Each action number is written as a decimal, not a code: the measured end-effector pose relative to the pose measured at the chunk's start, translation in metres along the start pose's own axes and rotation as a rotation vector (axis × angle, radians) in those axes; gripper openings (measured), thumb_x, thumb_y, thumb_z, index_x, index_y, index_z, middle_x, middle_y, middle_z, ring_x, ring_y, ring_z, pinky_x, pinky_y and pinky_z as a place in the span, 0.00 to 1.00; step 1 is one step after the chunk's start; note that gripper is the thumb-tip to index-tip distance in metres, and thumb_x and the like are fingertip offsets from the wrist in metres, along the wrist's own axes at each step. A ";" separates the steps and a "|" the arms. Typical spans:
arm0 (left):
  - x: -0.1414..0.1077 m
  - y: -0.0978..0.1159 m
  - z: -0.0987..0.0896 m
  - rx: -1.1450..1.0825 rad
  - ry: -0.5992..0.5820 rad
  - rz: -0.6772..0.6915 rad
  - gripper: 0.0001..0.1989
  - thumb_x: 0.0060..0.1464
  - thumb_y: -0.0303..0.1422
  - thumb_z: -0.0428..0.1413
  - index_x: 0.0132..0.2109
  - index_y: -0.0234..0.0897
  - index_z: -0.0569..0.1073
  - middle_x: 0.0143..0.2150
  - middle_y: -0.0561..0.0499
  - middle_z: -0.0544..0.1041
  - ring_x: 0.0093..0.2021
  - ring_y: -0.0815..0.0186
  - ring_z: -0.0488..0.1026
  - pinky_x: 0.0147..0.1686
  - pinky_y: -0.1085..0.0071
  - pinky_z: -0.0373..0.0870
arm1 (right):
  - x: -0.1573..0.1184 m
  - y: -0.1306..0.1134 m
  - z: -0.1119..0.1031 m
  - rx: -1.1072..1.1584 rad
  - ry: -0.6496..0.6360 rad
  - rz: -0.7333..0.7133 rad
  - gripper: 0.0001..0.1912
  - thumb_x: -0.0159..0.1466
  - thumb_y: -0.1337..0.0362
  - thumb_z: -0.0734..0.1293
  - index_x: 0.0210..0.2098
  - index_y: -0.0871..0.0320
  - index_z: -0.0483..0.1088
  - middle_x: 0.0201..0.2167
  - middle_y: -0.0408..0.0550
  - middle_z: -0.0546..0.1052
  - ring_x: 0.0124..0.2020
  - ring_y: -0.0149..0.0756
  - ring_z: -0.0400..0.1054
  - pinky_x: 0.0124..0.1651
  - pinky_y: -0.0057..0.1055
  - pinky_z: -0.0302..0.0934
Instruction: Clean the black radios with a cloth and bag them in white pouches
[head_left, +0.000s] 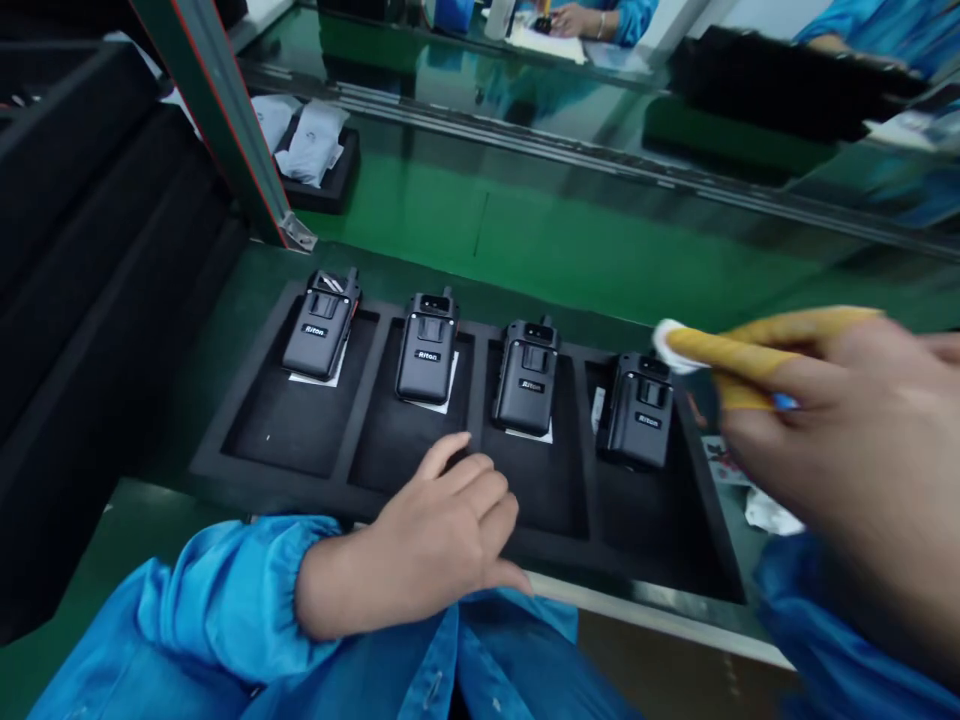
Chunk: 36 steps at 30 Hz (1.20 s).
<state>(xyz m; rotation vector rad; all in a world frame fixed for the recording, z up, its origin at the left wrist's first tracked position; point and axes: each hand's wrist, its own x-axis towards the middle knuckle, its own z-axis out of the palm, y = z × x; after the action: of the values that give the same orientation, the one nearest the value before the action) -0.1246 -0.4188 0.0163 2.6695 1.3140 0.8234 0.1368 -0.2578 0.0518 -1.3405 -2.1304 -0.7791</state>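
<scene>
My right hand [847, 410], with yellow finger covers on some fingers, pinches a small white pad [673, 346] above the tray's right end. The pad hangs close to the top of the rightmost black handheld radio [640, 412]; whether they touch I cannot tell. My left hand [442, 520] holds nothing, palm down at the tray's front edge, fingers loosely bent and apart. Several radios lie back up in the black foam tray [346, 400], one per compartment: one far left [319, 330], then another [427, 348], then a third [526, 378]. White paper shows under some of them.
Stacked black foam trays [97, 250] rise at the left. Behind a metal post [225, 120], wrapped white packets [313, 142] lie in a black tray. Crumpled white tissue [771, 512] lies right of the tray. Across the bench are a co-worker's hand [574, 20] and another person's blue sleeve [885, 35].
</scene>
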 end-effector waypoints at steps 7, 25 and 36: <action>-0.018 -0.031 -0.012 0.246 0.018 -0.213 0.33 0.60 0.49 0.50 0.55 0.18 0.68 0.57 0.28 0.72 0.59 0.45 0.69 0.57 0.41 0.65 | 0.057 -0.122 0.025 0.359 -0.161 -0.291 0.19 0.59 0.75 0.58 0.35 0.53 0.79 0.33 0.46 0.76 0.36 0.33 0.62 0.42 0.41 0.39; -0.018 -0.029 -0.004 0.246 0.034 -0.258 0.21 0.65 0.35 0.45 0.54 0.22 0.71 0.56 0.35 0.75 0.58 0.51 0.72 0.56 0.53 0.69 | 0.053 -0.150 0.050 0.221 -0.107 -0.575 0.21 0.70 0.70 0.53 0.37 0.53 0.77 0.33 0.41 0.75 0.34 0.29 0.59 0.50 0.39 0.36; -0.019 -0.026 -0.002 0.233 0.038 -0.295 0.20 0.65 0.35 0.45 0.55 0.23 0.71 0.58 0.38 0.74 0.60 0.53 0.70 0.59 0.55 0.66 | 0.062 -0.142 0.052 0.266 -0.205 -0.430 0.22 0.71 0.68 0.52 0.34 0.54 0.76 0.34 0.43 0.74 0.34 0.30 0.60 0.48 0.41 0.38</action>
<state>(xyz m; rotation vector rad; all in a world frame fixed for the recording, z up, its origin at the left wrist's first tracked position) -0.1539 -0.4168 0.0026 2.5344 1.8598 0.7270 -0.0229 -0.2325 0.0281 -0.8664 -2.6236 -0.5020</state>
